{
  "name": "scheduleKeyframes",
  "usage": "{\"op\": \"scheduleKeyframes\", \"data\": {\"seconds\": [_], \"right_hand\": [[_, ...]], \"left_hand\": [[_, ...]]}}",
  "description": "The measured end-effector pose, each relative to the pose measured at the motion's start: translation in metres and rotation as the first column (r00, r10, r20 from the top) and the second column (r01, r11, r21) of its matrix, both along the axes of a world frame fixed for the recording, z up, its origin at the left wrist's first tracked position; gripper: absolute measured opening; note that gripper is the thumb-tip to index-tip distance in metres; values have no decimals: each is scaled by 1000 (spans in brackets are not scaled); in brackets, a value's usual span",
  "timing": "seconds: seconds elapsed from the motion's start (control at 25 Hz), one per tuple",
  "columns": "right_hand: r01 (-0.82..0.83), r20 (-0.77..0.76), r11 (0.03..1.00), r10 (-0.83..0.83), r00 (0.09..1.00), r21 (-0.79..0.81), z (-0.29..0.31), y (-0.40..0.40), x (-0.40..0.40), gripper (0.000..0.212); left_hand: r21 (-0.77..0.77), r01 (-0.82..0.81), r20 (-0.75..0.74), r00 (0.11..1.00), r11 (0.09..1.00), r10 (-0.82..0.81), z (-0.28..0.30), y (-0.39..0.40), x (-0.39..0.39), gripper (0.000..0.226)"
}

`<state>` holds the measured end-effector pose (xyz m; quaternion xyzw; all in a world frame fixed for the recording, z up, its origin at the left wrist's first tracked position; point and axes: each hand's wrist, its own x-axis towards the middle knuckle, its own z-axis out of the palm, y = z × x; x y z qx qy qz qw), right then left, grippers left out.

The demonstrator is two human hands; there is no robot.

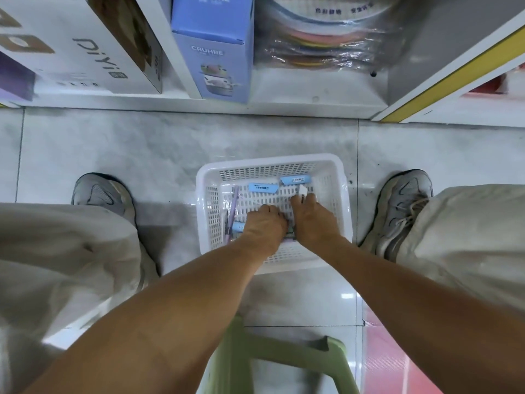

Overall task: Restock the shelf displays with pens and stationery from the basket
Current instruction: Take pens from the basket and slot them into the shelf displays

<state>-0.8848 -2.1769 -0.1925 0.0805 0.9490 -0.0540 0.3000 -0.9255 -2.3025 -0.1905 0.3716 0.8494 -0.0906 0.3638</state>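
**White basket on the floor, both hands reaching in**

White plastic basket point(204, 177) sits on grey floor tiles point(113, 143) between a person's two grey shoes. Both hands are down inside it. The left hand point(265, 223) has its fingers curled downward; what it grips, if anything, cannot be told. The right hand point(311, 220) pinches a small white item point(301, 191) at its fingertips. Blue packets point(262, 188) and a purple pen point(233, 211) lie in the basket. Beyond it, a low shelf point(284, 103) holds a blue box point(216, 52). A green stool point(284, 354) is below the arms.
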Motion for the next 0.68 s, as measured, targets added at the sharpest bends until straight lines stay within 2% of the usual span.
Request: {"op": "scheduleKeyframes", "data": {"seconds": [0.08,0.16,0.24,0.36,0.44,0.52,0.6,0.68], "right_hand": [[-38,-21,998,39,999,55,0,-4,3,51],[-61,-21,993,64,998,101,1,-7,8,58],[-31,-26,995,34,999,97,1,-7,9,62],[122,-111,991,-128,986,-62,4,0,2,48],[267,-186,935,-312,932,-234,8,5,-5,36],[376,-210,867,-455,865,-326,9,8,-11,30],[456,-169,831,-523,835,-319,6,11,-16,28],[487,-115,826,-534,838,-283,1,10,-21,27]], "left_hand": [[48,42,-24,999,998,-41,-2,-6,3,46],[109,57,-47,998,992,-53,-7,-18,10,48],[186,-19,6,1000,982,18,-11,-28,13,53],[290,-236,208,962,928,179,-12,-35,4,40],[288,-397,360,888,871,286,-9,-39,-11,32],[288,-557,424,804,779,418,-5,-43,-22,32],[321,-673,327,739,666,589,0,-45,-31,28],[336,-700,149,700,630,699,2,-47,-34,19]]}}
